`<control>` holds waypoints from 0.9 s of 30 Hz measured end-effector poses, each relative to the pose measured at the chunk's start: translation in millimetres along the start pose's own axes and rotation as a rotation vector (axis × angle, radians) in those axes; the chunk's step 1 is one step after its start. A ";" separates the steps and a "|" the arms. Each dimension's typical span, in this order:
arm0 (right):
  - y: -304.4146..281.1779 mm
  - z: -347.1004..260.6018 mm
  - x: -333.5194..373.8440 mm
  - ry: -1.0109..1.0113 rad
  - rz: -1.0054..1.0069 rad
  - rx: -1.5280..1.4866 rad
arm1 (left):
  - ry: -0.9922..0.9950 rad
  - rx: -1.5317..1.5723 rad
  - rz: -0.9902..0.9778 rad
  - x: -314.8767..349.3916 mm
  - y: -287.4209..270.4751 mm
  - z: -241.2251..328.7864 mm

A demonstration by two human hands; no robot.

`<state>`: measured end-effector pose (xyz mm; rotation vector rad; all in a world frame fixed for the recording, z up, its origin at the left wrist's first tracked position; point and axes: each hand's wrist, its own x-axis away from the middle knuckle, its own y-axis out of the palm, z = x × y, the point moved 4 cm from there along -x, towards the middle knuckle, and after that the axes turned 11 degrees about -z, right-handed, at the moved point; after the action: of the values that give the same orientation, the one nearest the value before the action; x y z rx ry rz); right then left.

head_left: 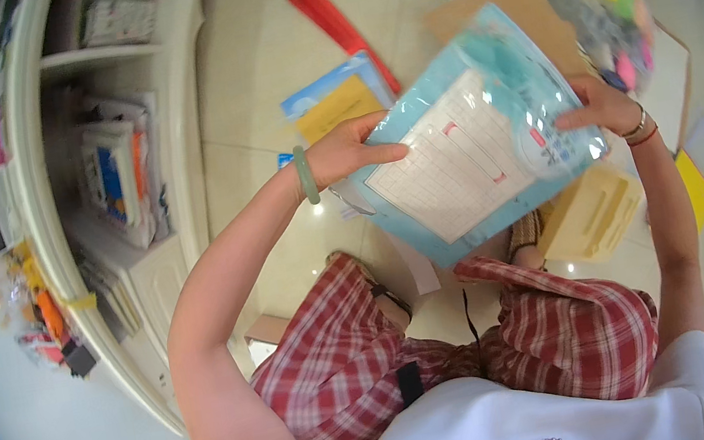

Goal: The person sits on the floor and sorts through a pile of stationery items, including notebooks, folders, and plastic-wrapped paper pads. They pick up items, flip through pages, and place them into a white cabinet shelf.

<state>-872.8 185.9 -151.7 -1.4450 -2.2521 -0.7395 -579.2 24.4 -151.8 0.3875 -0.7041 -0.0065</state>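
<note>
Hands grip one thing: our left hand (350, 151) clasps the left edge of a clear plastic packet (473, 141) with blue backing, our right hand (597, 107) its right edge. We hold it above our knees, over yellow envelopes (595, 214) on the floor (253, 60).

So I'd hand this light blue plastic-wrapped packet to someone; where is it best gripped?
By its two side edges, as now: left hand and right hand pinch opposite sides of the light blue packet. It is flat, wide and glossy, so a side pinch steadies it.
</note>
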 end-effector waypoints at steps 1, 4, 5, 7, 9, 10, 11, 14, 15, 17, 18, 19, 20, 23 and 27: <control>7.2 -4.9 -8.7 0.013 -0.065 -0.043 | -0.021 0.016 0.006 12.4 -2.4 3.0; 29.7 -12.1 -36.0 0.048 -0.211 -0.178 | 0.068 0.317 0.007 60.7 -16.5 -4.1; 35.8 -9.5 -45.3 0.045 -0.230 -0.231 | 0.127 0.457 0.003 79.9 -21.9 -10.0; 49.8 -7.7 -63.4 -0.006 -0.248 -0.263 | 0.252 0.659 0.080 116.4 -30.7 -29.1; 64.3 -11.3 -78.2 -0.028 -0.214 -0.291 | 0.419 0.885 0.102 143.3 -35.1 -62.0; 74.3 -11.5 -87.1 -0.041 -0.205 -0.310 | 0.459 0.875 0.151 154.6 -32.7 -89.9; 82.9 -7.4 -96.1 -0.043 -0.170 -0.352 | 0.498 0.861 0.195 161.9 -26.5 -117.8; 99.6 -8.0 -108.7 -0.072 -0.083 -0.452 | 0.422 0.733 0.312 162.3 6.1 -125.2; 106.9 -17.4 -114.2 -0.080 -0.075 -0.451 | 0.376 0.674 0.358 162.8 17.3 -123.8; 126.3 -41.8 -123.6 -0.094 -0.047 -0.456 | 0.482 0.792 0.412 167.6 20.8 -130.6; 133.8 -53.0 -128.8 -0.074 -0.063 -0.435 | 0.539 0.821 0.445 173.1 18.8 -135.1; 137.0 -66.2 -135.1 -0.054 -0.076 -0.414 | 0.542 0.769 0.518 179.5 14.5 -137.2; 140.5 -77.0 -141.3 -0.035 -0.087 -0.394 | 0.543 0.715 0.589 185.8 8.1 -138.0; 144.7 -102.3 -153.3 -0.092 -0.087 -0.288 | 0.660 0.734 0.665 202.3 -7.6 -139.0; 124.7 -155.5 -148.4 -0.142 -0.171 0.119 | 0.775 0.683 0.990 243.3 -35.2 -140.8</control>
<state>-694.9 27.1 -81.7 -1.2991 -2.5058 -0.5570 -299.7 7.5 -108.6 0.6020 -0.0392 1.2840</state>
